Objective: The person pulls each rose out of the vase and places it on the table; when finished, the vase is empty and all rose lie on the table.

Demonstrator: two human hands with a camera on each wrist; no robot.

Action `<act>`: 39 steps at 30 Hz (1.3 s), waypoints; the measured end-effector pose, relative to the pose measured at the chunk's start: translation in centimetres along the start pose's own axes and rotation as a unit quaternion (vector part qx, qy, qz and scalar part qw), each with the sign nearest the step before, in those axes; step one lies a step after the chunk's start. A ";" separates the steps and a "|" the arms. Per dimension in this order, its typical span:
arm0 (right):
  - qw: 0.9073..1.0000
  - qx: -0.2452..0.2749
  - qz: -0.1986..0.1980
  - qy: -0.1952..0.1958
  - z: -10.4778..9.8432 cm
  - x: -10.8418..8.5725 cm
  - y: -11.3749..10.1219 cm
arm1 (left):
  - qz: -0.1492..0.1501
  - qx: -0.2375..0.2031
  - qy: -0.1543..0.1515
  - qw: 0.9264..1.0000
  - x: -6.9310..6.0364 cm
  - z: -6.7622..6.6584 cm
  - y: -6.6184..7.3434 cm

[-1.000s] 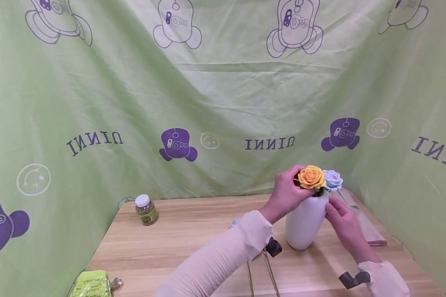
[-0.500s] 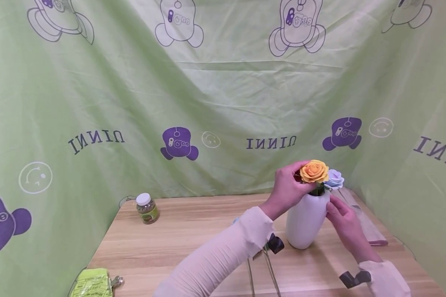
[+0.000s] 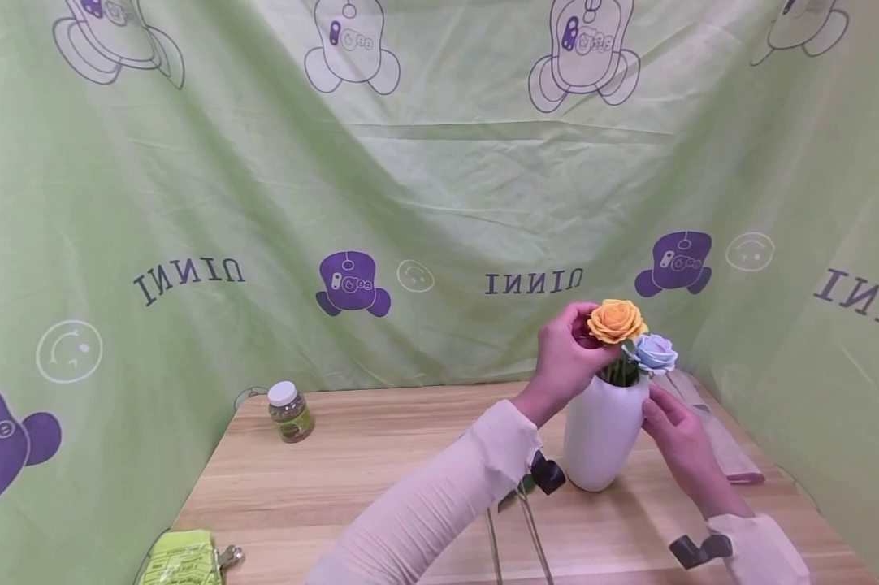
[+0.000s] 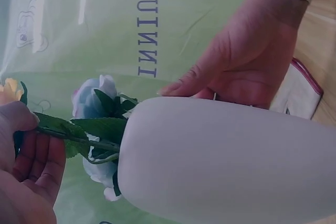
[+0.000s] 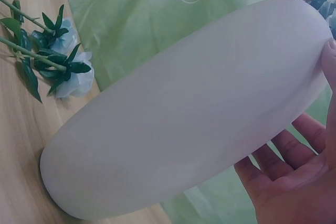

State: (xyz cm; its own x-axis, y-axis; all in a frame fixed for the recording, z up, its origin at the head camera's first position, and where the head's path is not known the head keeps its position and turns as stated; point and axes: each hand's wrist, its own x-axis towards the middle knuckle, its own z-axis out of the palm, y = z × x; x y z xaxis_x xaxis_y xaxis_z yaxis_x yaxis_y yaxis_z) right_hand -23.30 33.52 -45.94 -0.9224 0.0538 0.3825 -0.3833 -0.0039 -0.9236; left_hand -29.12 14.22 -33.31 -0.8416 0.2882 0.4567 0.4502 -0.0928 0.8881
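A white vase stands on the wooden table, right of centre. My left hand pinches the green stem of an orange rose, just below the bloom and above the vase mouth. The stem's lower end is hidden inside the vase. Pale blue roses lean out of the mouth beside it. With thumb near the rim and fingers along the far side, my right hand holds the vase from the right.
Two more pale blue roses lie on the table left of the vase, their stems running toward the front edge. A white-lidded jar and a yellow-green packet are at left. Folded cloth lies behind the right hand.
My left hand and the orange rose have risen, so more stem and leaves show above the vase mouth. The right hand and the vase have stayed in place.
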 end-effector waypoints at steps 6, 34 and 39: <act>1.000 0.011 -0.002 -0.001 0.0 0.0 0.0 | -0.004 -0.001 0.012 1.000 0.6 -0.1 0.4; 0.999 -0.003 0.040 0.015 -0.1 0.1 -0.2 | 0.008 -0.040 0.029 0.999 1.7 -0.1 1.4; 0.999 -0.005 0.041 0.016 -0.2 0.1 -0.1 | 0.006 -0.051 0.031 0.998 1.9 -0.1 1.7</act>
State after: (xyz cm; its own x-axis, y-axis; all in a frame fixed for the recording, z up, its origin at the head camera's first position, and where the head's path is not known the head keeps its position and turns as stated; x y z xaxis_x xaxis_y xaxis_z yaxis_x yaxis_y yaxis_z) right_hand -23.39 33.69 -45.79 -0.9488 0.0857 0.3042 -0.3053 -0.0006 -0.9522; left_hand -29.96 14.47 -30.93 -0.8544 0.2282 0.4667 0.4300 -0.1937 0.8818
